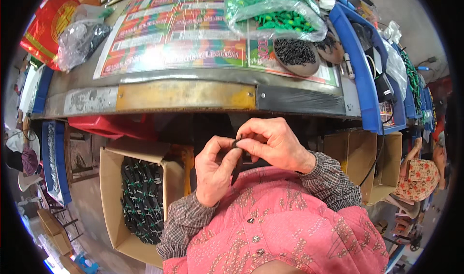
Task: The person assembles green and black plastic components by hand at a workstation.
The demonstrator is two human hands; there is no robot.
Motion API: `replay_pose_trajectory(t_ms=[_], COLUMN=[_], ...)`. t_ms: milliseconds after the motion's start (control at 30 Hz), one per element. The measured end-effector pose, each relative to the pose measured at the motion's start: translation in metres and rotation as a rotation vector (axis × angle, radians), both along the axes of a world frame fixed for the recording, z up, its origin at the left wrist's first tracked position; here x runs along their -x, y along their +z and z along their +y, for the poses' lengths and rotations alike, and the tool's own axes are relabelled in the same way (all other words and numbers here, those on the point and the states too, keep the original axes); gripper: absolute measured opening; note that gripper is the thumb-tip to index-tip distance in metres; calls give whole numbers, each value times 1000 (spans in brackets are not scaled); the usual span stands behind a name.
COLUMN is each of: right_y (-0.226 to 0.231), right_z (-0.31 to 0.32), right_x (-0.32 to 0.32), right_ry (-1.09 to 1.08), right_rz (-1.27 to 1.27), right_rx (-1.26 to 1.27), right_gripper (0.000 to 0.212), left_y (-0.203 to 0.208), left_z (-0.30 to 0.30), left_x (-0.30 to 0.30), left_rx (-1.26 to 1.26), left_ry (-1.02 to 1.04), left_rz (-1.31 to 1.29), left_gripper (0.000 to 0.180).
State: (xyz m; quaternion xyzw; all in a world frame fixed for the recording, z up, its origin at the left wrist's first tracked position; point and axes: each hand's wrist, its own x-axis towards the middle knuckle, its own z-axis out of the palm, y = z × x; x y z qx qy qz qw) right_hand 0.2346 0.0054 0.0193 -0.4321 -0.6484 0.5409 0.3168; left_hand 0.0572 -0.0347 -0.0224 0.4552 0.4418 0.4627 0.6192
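Note:
Just off the table's front edge, my two hands meet in front of my chest. My left hand (212,171) is closed, its thumb and forefinger pinching a small dark piece (235,143). From the other side my right hand (276,142) grips the same piece between bent fingers and thumb. The piece is mostly hidden by the fingertips, and its exact kind cannot be made out. Something dark and narrow hangs below the fingers. On the table beyond lie a clear bag of green plastic parts (285,21) and a bowl of tiny black parts (296,54).
The metal-edged table (188,95) stands right before me, printed sheets on top. At its right end are blue bins (357,71). A cardboard box (110,196) of black and green pieces stands at my left, another open box (353,153) at my right. A person (418,179) sits far right.

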Motion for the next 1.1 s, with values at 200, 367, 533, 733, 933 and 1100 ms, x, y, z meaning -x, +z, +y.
replay_pose_trajectory(t_ms=[200,367,533,733,933,1100], right_y=[10,13,27,52,61,47], right_z=[1,10,27,55,142,197], right_x=[2,1,-6,-21,-68,-90], right_ry=[-30,-55,23,160,-187,-183], right_rz=[26,17,-69,-236,-623,-820], right_rx=[40,-29,-111,-352,-856,-913], right_gripper=[7,7,11,16,10,11], left_y=[7,17,19,24,21,22], left_z=[7,15,26,36,40,43], left_x=[1,-1,-6,-8,-9,-13], left_rx=[-97,13,-7,-20,32,67], left_ry=[-3,-23,-24,13,53,58], left_rz=[-37,-113,-139,-179,-150,-116], left_gripper=[10,10,10,8,7,8])
